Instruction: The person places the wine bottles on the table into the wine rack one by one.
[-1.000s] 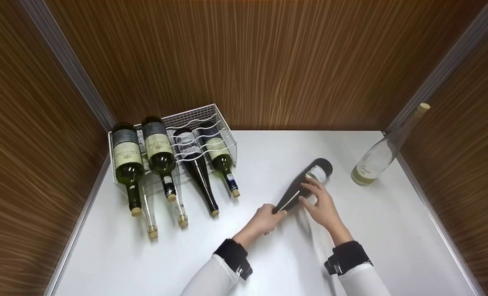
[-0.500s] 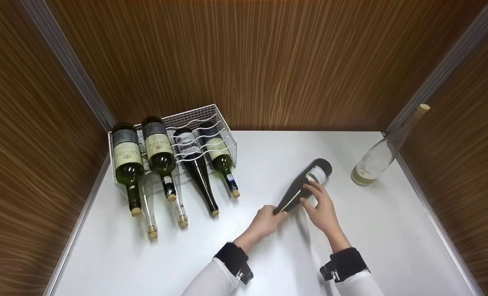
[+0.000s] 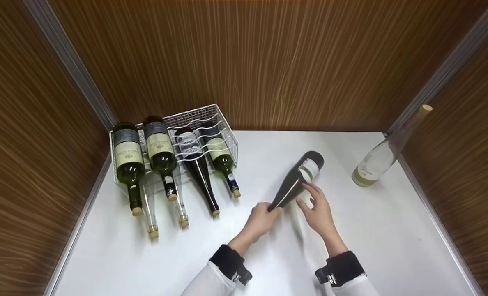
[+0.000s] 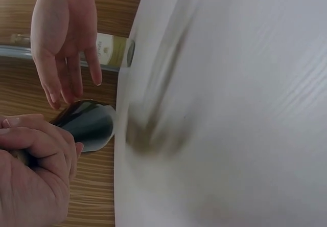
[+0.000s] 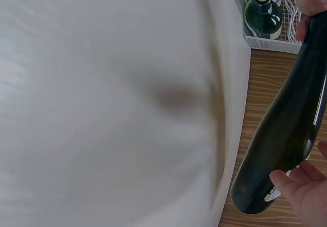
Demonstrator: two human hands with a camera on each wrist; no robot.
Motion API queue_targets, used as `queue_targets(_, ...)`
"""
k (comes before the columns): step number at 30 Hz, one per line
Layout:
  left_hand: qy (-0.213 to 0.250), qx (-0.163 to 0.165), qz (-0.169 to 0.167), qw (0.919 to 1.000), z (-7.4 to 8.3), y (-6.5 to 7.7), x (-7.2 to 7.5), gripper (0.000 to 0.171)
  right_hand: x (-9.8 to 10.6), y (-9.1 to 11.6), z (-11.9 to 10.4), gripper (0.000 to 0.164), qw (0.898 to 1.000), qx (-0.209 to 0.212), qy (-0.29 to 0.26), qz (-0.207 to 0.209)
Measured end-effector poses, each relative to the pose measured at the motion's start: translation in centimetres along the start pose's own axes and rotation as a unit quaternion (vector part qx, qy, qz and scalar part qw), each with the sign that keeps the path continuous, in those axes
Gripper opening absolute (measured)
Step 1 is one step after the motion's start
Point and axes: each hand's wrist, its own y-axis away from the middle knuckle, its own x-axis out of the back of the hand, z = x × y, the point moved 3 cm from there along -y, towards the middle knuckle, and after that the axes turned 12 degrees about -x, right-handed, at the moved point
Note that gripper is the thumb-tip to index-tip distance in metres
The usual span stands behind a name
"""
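A dark wine bottle [image 3: 288, 185] with a white label is held tilted above the white table, its base toward the back right. My left hand [image 3: 261, 222] grips it by the neck, and the fingers [image 4: 51, 140] wrap round it in the left wrist view. Beside the label end is my right hand [image 3: 318, 209], fingers loosely bent and thumb apart from them. In the right wrist view, the right thumb and fingertips [image 5: 284, 180] overlap the bottle's lower body. The bottle's mouth is hidden inside my left hand in the head view.
A white wire rack [image 3: 194, 117] at the back left holds several corked wine bottles, necks pointing forward. One clear bottle [image 3: 375, 160] with a cork and a pale label stands upright at the right. Wood-patterned panels [image 3: 260, 61] enclose the white table [image 3: 392, 238] at back and sides.
The dark bottle and my left hand have shifted slightly left, with the base end moving back. Its label has turned more into view. My right hand has moved a little left alongside.
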Motion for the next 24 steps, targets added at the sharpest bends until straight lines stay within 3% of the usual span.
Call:
queue_targets(10, 0.032, -0.026, 0.080, 0.9960, 1.6, 0.6, 2.0, 0.028, -1.1, -0.1, -1.3, 0.055, 0.999, -0.021, -0.010, -0.034)
queue_targets(24, 0.087, -0.038, 0.141, 0.9855, 3.2, 1.4, 5.2, 0.029, -3.2, -1.0, -3.6, 0.058, 0.997, -0.008, 0.014, -0.074)
